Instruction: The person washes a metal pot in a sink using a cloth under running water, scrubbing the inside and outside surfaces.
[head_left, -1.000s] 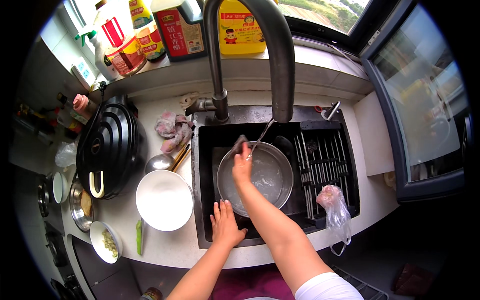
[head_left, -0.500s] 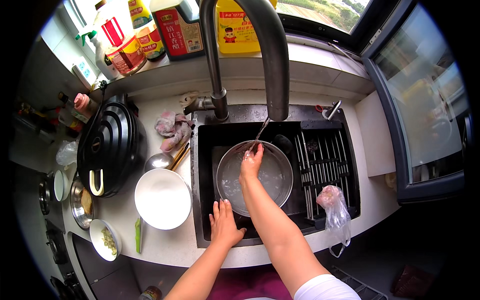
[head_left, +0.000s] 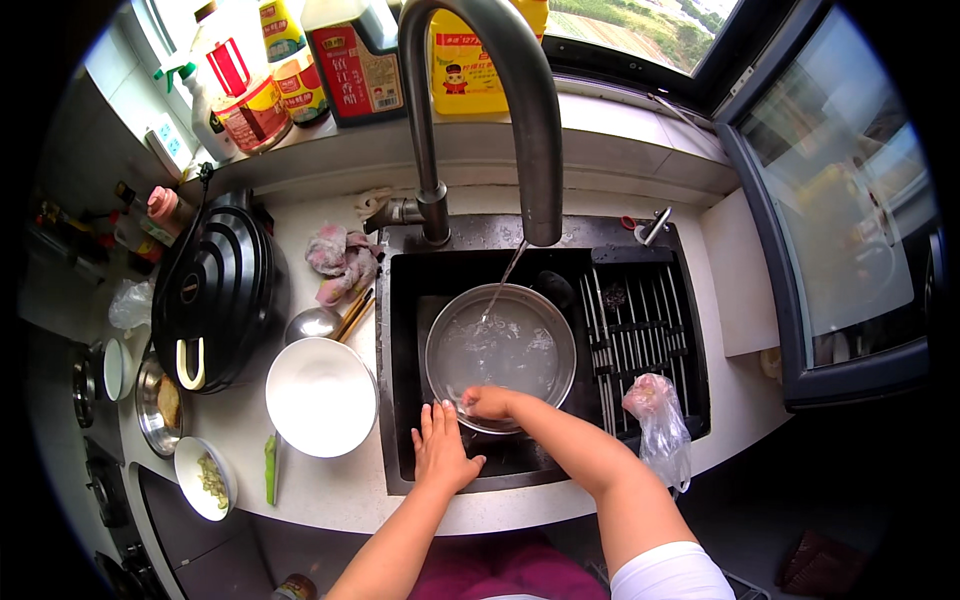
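Two hands sit close together at the near-left rim of the metal basin [head_left: 573,362], inside the sink [head_left: 398,420]. The right hand [head_left: 487,402] has left the stream [head_left: 510,265], which now falls unobstructed into the basin. The left hand [head_left: 440,448] spreads its fingers; the right's curl, any grip hidden. Cloudy water [head_left: 525,345] veils the basin's bottom.

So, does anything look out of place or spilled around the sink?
The clear plastic bag with pinkish contents drapes across the front rim of the black rectangular sink, looking carelessly left. The crumpled pink-and-grey cloth lies bunched on the counter left of the sink, untidy rather than damaged. No obvious spill shows.
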